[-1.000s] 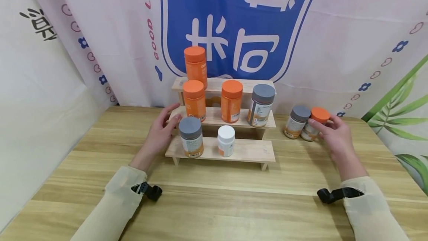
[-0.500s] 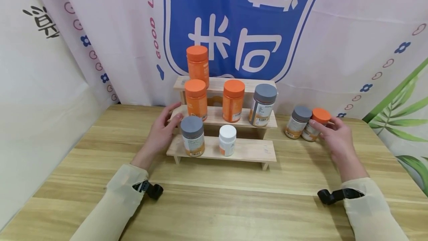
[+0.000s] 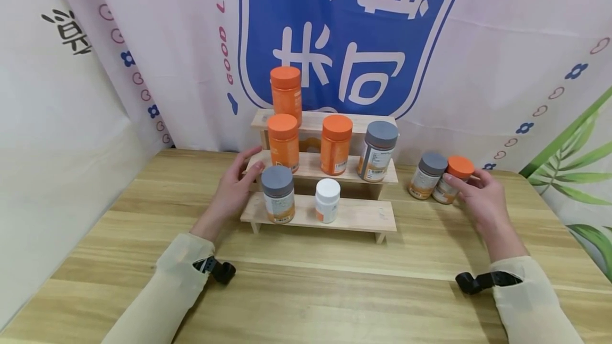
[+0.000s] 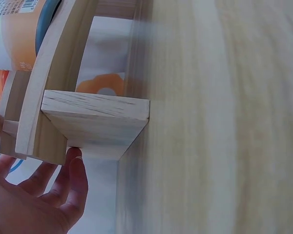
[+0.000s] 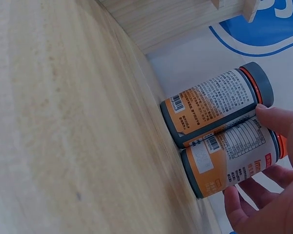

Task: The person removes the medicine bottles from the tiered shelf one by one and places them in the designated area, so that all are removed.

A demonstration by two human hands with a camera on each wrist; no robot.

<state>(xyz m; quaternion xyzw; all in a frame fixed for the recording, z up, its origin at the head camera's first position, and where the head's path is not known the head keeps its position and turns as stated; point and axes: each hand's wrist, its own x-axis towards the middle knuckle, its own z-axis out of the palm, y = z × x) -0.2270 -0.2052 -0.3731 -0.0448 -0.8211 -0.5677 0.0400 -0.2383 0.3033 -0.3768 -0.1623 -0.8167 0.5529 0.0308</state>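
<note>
Stretching across the foreground, a wood-grain desk point(image 3: 311, 291) meets a pale fabric backdrop point(image 3: 186, 36) printed with small hearts and flowers, the words "GOOD LUC" and a blue panel point(image 3: 351, 31) bearing white characters. A green leaf print point(image 3: 569, 169) shows at the far right.

One three-tier wooden rack point(image 3: 363, 215) stands at the back of the desk. Eight containers can be counted. Three are orange jars: one on the top tier point(image 3: 287, 94) and two on the middle tier point(image 3: 284, 147) point(image 3: 336, 150). Three have grey lids: one at the right of the middle tier point(image 3: 379, 153), one at the left of the lowest tier point(image 3: 279, 200) and one on the desk point(image 3: 424, 179). One white bottle point(image 3: 327, 203) shares the lowest tier. One orange-lidded jar point(image 5: 232, 163) stands upright on the desk, right of the rack, against the grey-lidded jar there.

Two hands are at work, in cream sleeves with a black device at each wrist. The left hand point(image 3: 234, 187) grips the rack's left end, its fingers bent, the thumb apart from them. The right hand point(image 3: 484, 200) has its fingers curled round the orange-lidded jar, parted by its width; whether the thumb tip also touches the neighbouring grey-lidded jar cannot be told.
</note>
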